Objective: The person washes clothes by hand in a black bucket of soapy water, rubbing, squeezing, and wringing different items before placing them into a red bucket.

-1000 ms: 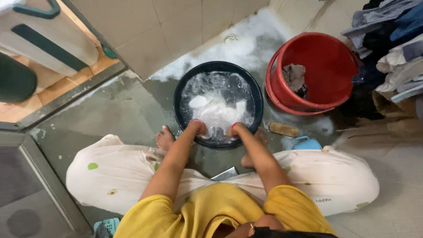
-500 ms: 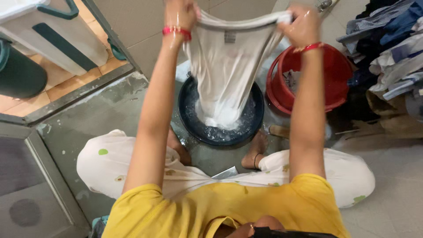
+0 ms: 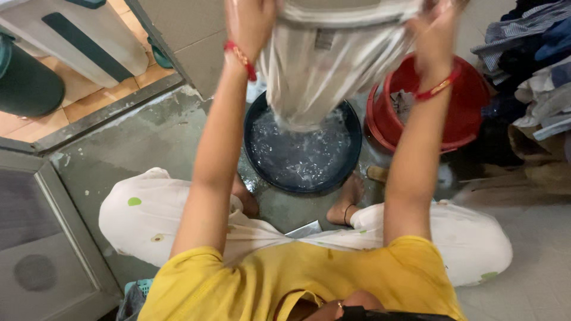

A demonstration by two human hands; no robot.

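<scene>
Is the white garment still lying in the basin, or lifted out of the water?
Lifted out. Both hands, left and right, hold the white garment up by its top edge; it hangs above the soapy dark basin.

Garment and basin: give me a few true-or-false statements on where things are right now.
1. Both hands hold the white garment up by its top edge. True: left hand and right hand grip it.
2. The garment lies fully sunk in the basin. False: it hangs above the soapy water.
3. The red bucket stands to the right of the basin. True.
4. The bucket is empty. False: some cloth lies inside it.
5. Each wrist wears a red band. True.
6. The person wears a blue top. False: the top is yellow.
</scene>
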